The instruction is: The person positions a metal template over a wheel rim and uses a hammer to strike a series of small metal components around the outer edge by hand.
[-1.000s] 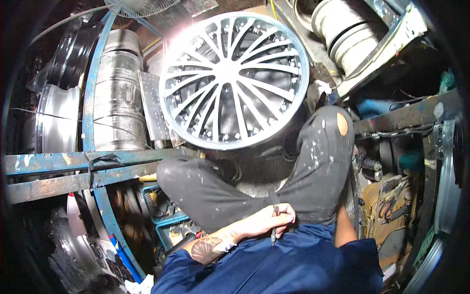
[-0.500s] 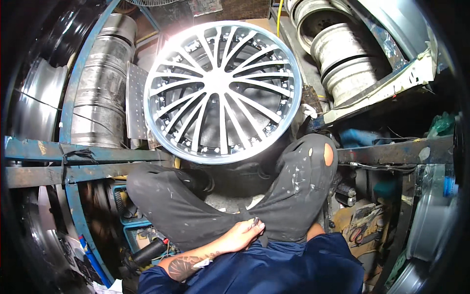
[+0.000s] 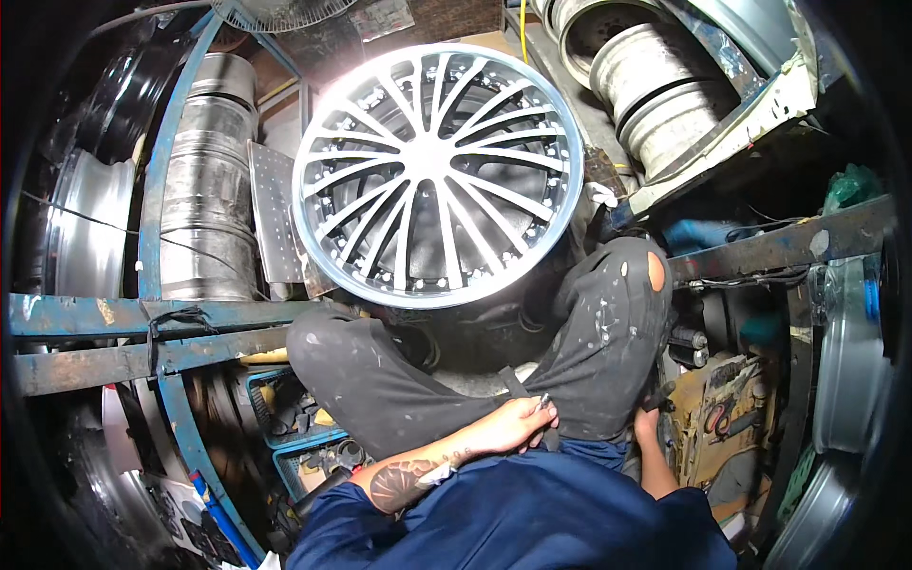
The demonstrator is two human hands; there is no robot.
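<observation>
The short, slim, dark tool (image 3: 544,403) is located in the left hand (image 3: 518,425), above the lap; its far end is hidden. The left hand's fingers are closed around it. The right hand (image 3: 647,424) is low beside the right thigh, partly hidden, with a dark, handle-like object (image 3: 658,392) just beside it; whether it grips that object cannot be told.

The lap is covered by dark grey, paint-flecked cloth trousers (image 3: 608,318), torn at the right knee. Beyond the knees, facing up, is a large, round, silver-white metal wheel (image 3: 425,161) with paired slender spokes, a polished rim and small bolt heads around its inner edge. Neither hand touches it.

To its left: a grey perforated metal plate (image 3: 275,204), and a column of scuffed silver metal wheel barrels (image 3: 209,161) behind a worn, blue-painted metal frame (image 3: 85,312). Below the frame are teal plastic baskets (image 3: 306,440) containing small parts. Upper right: dirty off-white metal wheel barrels (image 3: 651,71).
</observation>
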